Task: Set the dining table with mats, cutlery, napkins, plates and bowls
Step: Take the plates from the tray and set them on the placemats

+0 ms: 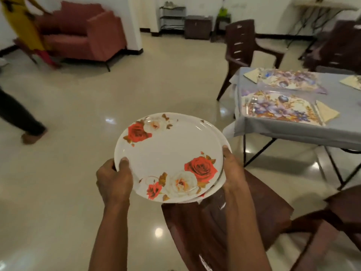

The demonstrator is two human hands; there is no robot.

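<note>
Fingers (pixel 124 163) of left hand (pixel 114 180), right hand (pixel 232 173) at opposite edges of plates (pixel 168 155)

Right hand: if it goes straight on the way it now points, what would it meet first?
Probably the hanging corner of the tablecloth, just ahead of the right hand, which grips the plates. Depth is unclear: the hand may instead pass left of it, over open floor.

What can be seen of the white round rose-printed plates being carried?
The stack of white round plates, glossy, at least two, bears red and cream rose prints near two edges; a lower one peeks out rightward. It is held about level in the air, left hand and right hand gripping opposite rims, thumbs on top.
</note>
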